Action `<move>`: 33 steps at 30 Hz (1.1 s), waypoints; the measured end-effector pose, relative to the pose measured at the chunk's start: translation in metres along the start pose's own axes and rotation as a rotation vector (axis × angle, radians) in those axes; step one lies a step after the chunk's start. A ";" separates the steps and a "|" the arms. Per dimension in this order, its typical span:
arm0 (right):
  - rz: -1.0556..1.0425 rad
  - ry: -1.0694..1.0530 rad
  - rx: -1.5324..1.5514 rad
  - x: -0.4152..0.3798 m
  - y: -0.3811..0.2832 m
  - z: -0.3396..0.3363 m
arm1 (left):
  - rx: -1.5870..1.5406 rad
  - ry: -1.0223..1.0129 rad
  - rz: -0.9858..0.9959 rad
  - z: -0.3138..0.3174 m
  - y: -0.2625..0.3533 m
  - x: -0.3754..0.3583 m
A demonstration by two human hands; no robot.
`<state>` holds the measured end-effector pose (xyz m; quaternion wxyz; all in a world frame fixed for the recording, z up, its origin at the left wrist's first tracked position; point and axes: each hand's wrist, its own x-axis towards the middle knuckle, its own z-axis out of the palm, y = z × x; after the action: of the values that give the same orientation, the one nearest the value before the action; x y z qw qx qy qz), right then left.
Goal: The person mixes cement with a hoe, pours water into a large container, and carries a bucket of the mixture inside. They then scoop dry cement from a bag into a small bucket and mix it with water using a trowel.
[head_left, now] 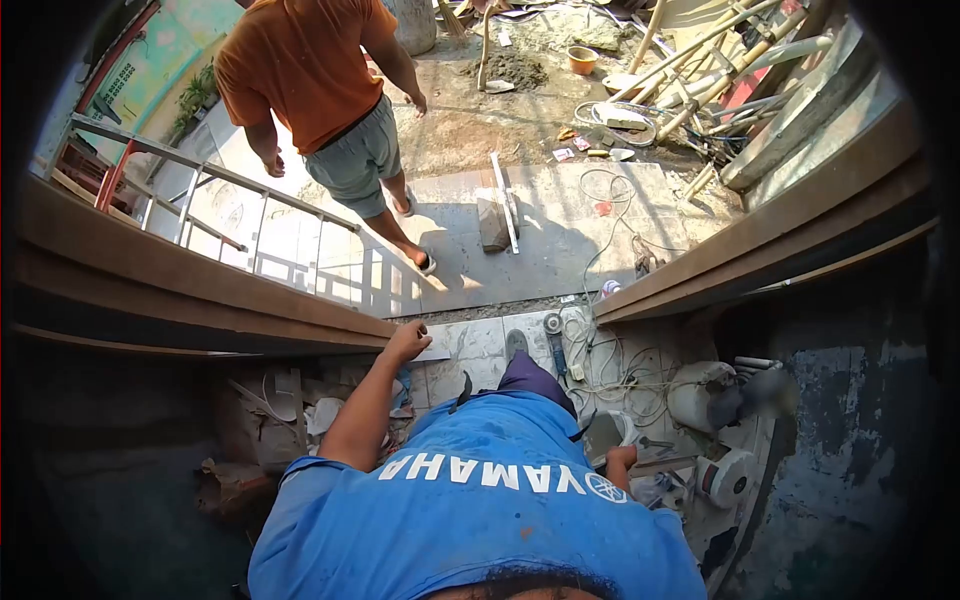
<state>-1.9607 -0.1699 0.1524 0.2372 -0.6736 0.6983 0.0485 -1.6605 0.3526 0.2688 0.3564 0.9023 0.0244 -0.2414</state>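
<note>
My left hand [408, 342] is raised beside the lower end of the left wooden door frame [290, 318], its fingers curled. A flat white piece [435, 351] shows just under those fingers. Low by my right side, my right hand [622, 458] is closed, its fingertips mostly hidden. It overlaps the near edge of a grey surface [602, 432] with a white curved rim [628, 428]; what it grips I cannot tell. An angle grinder [556, 338] lies on the tiles by my shoe [516, 342].
A person in an orange shirt [300, 75] walks outside at the left, near an aluminium ladder [260, 215]. Cables [630, 375] tangle across the floor at right, beside a jerrycan [695, 395]. Debris [270, 410] lies at left. A metal bar [505, 205] rests outside on a block [490, 225].
</note>
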 end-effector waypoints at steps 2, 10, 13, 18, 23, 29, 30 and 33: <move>-0.299 -0.072 -0.257 -0.025 -0.113 -0.008 | 0.204 -0.094 -0.025 -0.013 -0.046 0.020; -0.881 -0.085 -0.121 -0.031 -0.479 0.065 | -0.400 0.160 -0.539 -0.054 -0.087 0.063; -0.981 -0.018 -0.135 -0.069 -0.611 0.085 | -0.391 0.053 -0.574 -0.060 -0.127 0.114; -0.912 0.063 -0.102 -0.080 -0.750 0.175 | -0.271 -0.064 -0.564 -0.164 -0.141 0.267; -0.830 0.144 -0.150 -0.114 -0.856 0.230 | -0.584 0.319 -0.543 -0.339 -0.154 0.470; -0.667 -0.066 -0.186 -0.114 -0.954 0.309 | -0.432 0.452 -0.264 -0.547 -0.081 0.689; -0.690 0.028 -0.291 -0.110 -0.972 0.330 | -0.425 0.448 -0.255 -0.569 -0.068 0.723; -0.608 -0.068 -0.288 -0.077 -1.038 0.402 | -0.449 0.423 -0.107 -0.606 -0.054 0.834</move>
<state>-0.8547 -0.0345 0.0890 0.1666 -0.8756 0.4430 0.0962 -0.6829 0.6830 0.2386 0.5207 0.8286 0.1981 -0.0554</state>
